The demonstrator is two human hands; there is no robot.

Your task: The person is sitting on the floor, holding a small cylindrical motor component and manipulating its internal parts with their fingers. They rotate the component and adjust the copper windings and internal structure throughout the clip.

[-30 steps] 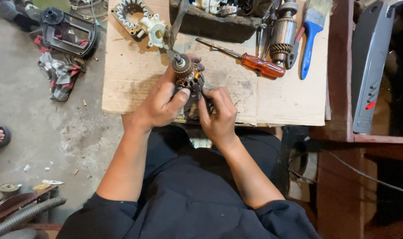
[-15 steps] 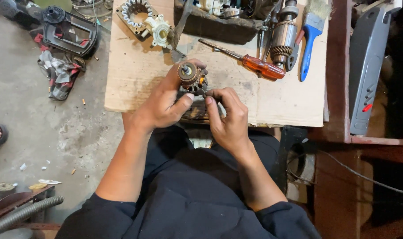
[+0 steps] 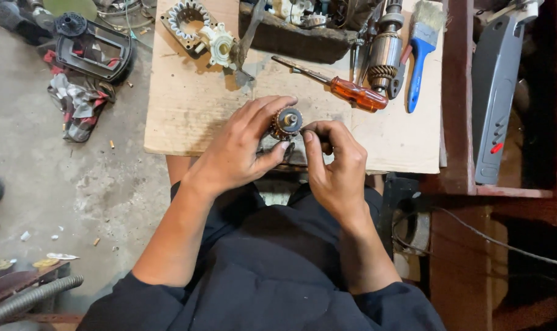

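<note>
Two bare hands are seen over a cardboard-covered bench, the largest surface in view, with bare concrete floor to its left. At far right a grey tool housing is propped upright against a dark wooden frame. A black plastic frame is left on the floor beside a crumpled rag. Along the bench's far edge a dark tray of parts is set; to its right a motor armature is laid lengthwise, just beside a blue-handled paintbrush. An orange-handled screwdriver is laid diagonally, its handle near the armature. A toothed stator ring and a white plastic fan piece are placed touching at the far left corner. The left hand is closed around the small motor assembly, fingers curled over its far side and thumb pressed under it. The right hand is closed in a pinch at the assembly's right side; whether something small is held between its fingertips cannot be told. The assembly is held just above the bench's near edge, its shaft end pointed up toward the camera, between both hands.
</note>
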